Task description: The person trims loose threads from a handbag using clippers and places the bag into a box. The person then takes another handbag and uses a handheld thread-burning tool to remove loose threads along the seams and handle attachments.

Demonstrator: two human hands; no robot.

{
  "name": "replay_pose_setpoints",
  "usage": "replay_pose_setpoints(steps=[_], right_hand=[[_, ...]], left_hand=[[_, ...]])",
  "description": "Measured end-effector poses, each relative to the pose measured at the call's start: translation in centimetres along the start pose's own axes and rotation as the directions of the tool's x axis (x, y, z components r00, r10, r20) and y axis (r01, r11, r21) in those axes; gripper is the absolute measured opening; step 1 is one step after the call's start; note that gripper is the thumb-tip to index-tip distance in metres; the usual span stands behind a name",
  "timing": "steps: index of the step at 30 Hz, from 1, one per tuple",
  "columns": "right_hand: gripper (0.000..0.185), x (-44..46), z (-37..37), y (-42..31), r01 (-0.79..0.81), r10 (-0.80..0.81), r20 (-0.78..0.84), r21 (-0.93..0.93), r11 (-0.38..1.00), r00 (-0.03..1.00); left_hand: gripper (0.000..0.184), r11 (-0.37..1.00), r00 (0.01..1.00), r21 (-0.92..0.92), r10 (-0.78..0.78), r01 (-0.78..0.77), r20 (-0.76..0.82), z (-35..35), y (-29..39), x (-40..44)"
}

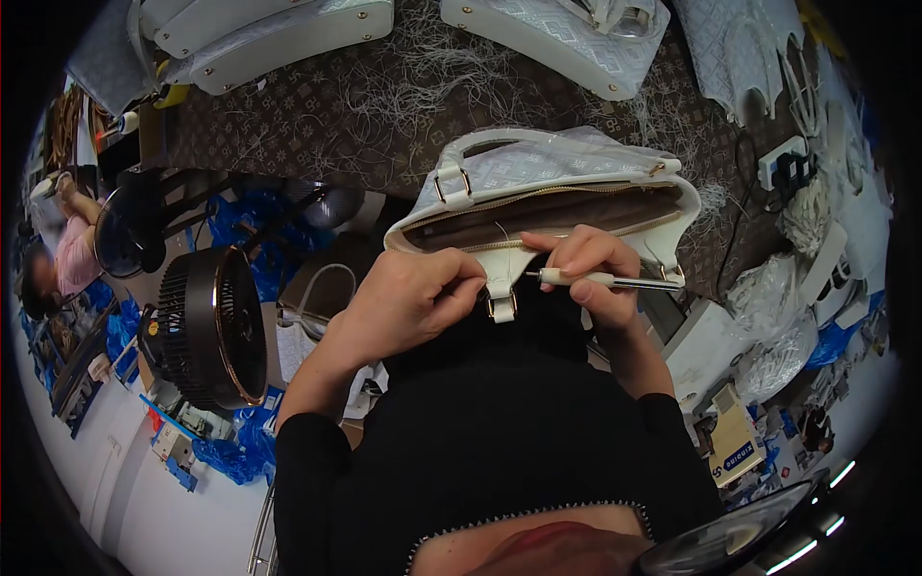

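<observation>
A white patterned handbag (567, 158) lies open at the table's near edge, its brown lining showing between the zipper sides. At the bag's front edge, my left hand (423, 298) is closed beside a white strap tab (502, 278) with a gold buckle; what its fingertips pinch is too small to make out. My right hand (597, 269) is wrapped round a pen-like tool (615, 280) with a white handle and thin metal tip, which points left toward the tab. A loose thread stands up near the tab.
More white bags (279, 38) lie at the back of the brown patterned table (317, 125), among scattered thread clippings. A black fan (206, 326) stands at left. Power strip (783, 163) and plastic wrapping (768, 336) are at right. Another person (72, 250) sits far left.
</observation>
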State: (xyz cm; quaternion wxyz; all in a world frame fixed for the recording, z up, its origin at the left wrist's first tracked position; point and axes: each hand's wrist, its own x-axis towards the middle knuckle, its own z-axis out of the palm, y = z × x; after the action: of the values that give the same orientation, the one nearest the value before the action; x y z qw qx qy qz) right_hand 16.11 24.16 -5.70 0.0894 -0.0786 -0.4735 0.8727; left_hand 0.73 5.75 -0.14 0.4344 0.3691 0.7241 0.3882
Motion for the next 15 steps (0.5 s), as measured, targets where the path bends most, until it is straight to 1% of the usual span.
replay_pose_setpoints(steps=[5, 7, 8, 10, 12, 13, 14, 15], right_hand=[[0.012, 0.1, 0.1, -0.1, -0.022, 0.022, -0.012, 0.014, 1.0, 1.0], [0.012, 0.1, 0.0, -0.1, -0.024, 0.024, -0.01, 0.014, 1.0, 1.0], [0.012, 0.1, 0.0, -0.1, -0.026, 0.026, -0.007, 0.012, 1.0, 1.0], [0.012, 0.0, 0.0, -0.1, -0.029, 0.03, -0.012, 0.02, 0.999, 0.999], [0.012, -0.1, 0.0, 0.0, -0.033, 0.033, -0.015, 0.026, 0.999, 0.999], [0.012, -0.1, 0.0, 0.0, -0.032, 0.032, -0.01, 0.024, 0.999, 0.999], [0.012, -0.2, -0.1, 0.0, -0.032, 0.033, -0.005, 0.022, 0.999, 0.999], [0.012, -0.2, 0.0, 0.0, -0.033, 0.033, -0.003, 0.022, 0.999, 0.999]], left_hand=[[0.008, 1.0, 1.0, -0.01, -0.021, 0.021, -0.017, -0.1, -0.1, -0.5], [0.006, 0.985, 0.997, -0.155, -0.082, 0.081, 0.005, -0.1, -0.3, -0.7], [0.006, 0.985, 0.997, -0.153, -0.082, 0.082, 0.006, -0.3, -0.2, -0.9], [0.006, 0.918, 0.982, -0.353, -0.186, 0.18, 0.017, -1.1, -0.1, -1.4], [0.006, 0.925, 0.952, -0.315, -0.268, 0.211, -0.149, -1.9, -0.2, -1.7], [0.011, 0.961, 0.932, -0.104, -0.274, 0.257, -0.235, -2.1, -0.7, -1.7], [0.011, 0.961, 0.932, -0.104, -0.275, 0.257, -0.236, -2.1, -0.6, -1.4], [0.017, 0.99, 0.959, -0.035, -0.143, 0.139, -0.244, -2.0, -0.2, -1.0]])
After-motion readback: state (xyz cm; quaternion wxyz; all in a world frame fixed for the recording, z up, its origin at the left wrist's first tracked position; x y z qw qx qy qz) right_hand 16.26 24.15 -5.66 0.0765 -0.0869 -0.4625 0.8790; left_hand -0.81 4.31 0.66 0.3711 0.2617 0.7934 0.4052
